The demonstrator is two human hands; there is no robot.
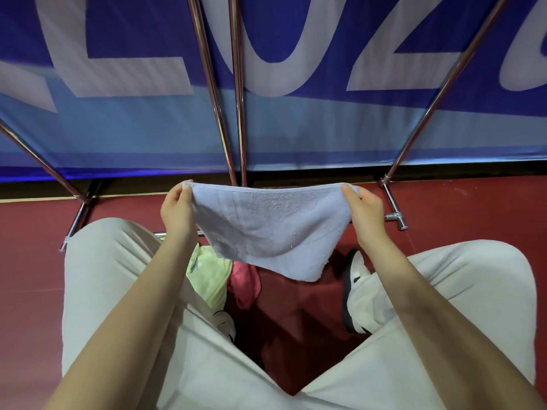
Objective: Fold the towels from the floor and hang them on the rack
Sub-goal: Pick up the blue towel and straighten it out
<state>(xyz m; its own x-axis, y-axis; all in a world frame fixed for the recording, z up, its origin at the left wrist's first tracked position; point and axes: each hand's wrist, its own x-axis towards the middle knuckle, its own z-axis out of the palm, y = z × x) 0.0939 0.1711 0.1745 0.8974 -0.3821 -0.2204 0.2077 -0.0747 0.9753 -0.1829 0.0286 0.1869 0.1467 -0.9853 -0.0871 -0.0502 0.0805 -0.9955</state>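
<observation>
Towel [268, 229], pale blue terry cloth, hangs stretched between a squatting person's two hands at the centre of the view, its top hem taut and its lower edge sagging to a rounded point toward 5 o'clock. Left hand [177, 210] pinches the top corner at 9 o'clock of the cloth, fingers curled onto the hem; right hand [365, 210] pinches the opposite corner at 3 o'clock the same way. Below it, on the dark red floor [473, 211] between pale trouser legs, lie a light green towel [211, 276] and, touching it at its 3 o'clock side, a pink towel [244, 284]. Chrome rack [236, 93] tubes rise at 12 o'clock before a blue lettered banner [118, 39].
</observation>
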